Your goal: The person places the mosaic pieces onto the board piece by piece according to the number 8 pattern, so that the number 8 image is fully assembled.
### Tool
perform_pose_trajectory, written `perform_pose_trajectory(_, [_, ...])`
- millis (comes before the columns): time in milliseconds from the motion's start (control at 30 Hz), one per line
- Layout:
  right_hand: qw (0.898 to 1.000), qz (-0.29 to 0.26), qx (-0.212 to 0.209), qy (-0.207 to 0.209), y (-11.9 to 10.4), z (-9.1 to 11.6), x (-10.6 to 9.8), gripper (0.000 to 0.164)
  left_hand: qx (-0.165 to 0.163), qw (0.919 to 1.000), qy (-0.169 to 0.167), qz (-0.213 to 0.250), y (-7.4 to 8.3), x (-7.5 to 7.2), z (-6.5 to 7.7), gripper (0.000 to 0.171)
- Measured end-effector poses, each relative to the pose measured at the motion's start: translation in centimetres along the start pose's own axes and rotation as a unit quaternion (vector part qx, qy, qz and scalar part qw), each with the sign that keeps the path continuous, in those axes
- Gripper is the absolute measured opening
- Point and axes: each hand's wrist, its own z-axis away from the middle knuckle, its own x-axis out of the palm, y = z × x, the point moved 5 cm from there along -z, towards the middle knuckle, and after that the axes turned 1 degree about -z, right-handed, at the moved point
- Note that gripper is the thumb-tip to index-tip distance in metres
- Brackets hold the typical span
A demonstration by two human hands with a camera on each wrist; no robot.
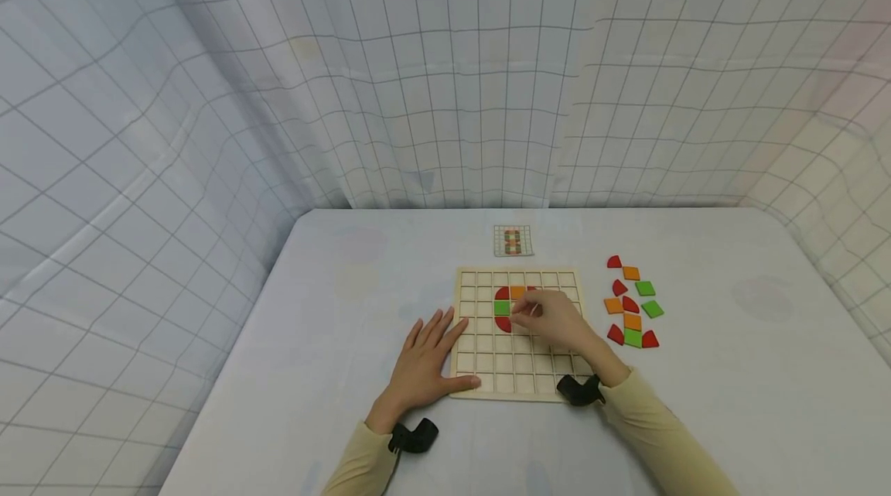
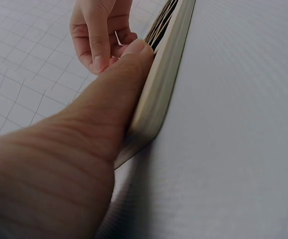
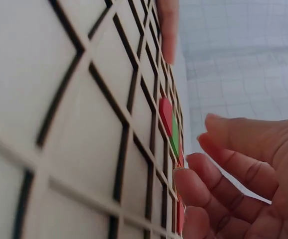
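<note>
A wooden grid board (image 1: 485,364) lies on the table with several coloured tiles set in its cells. Among them are a green square tile (image 1: 502,308), a red quarter-circle tile (image 1: 503,324) just below it and an orange square tile (image 1: 517,292). My left hand (image 1: 426,367) rests with spread fingers along the board's left edge, thumb at the near corner. Over the tiles hovers my right hand (image 1: 553,318), fingers loosely bent and fingertips close to the red tile. No piece shows between its thumb (image 3: 238,132) and fingers. Its back partly hides the upper-right red tile.
Loose red, orange and green tiles (image 1: 632,322) lie scattered right of the board. Behind the board is a small pattern card (image 1: 513,241) with a printed grid. White gridded curtains (image 1: 452,94) surround the white table (image 1: 334,310).
</note>
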Motion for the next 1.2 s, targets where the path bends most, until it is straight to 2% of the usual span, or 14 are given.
perform_pose_trajectory(233, [0.997,0.005,0.005,0.081,1.6,1.8,-3.4,0.010,-0.003,1.0000,-0.003,-0.004,-0.1,0.0,0.0,0.093])
perform_pose_trajectory(433, [0.989,0.035,0.033,0.137,3.7,3.4,-6.3,0.010,-0.002,1.0000,-0.005,0.000,-0.3,0.2,0.0,0.093])
perform_pose_trajectory(567, [0.988,0.050,0.063,0.131,5.1,4.4,-7.7,0.012,-0.006,0.9999,-0.011,-0.004,-0.4,0.5,0.0,0.093])
perform_pose_trajectory(767, [0.985,0.069,0.095,0.123,7.0,5.5,-8.8,0.014,-0.013,0.9996,-0.020,-0.013,-0.6,0.7,-0.1,0.094])
perform_pose_trajectory(1200, [0.979,0.117,0.136,0.093,8.3,6.2,-9.3,0.029,-0.017,0.9995,-0.026,-0.009,-0.4,0.5,-0.1,0.093])
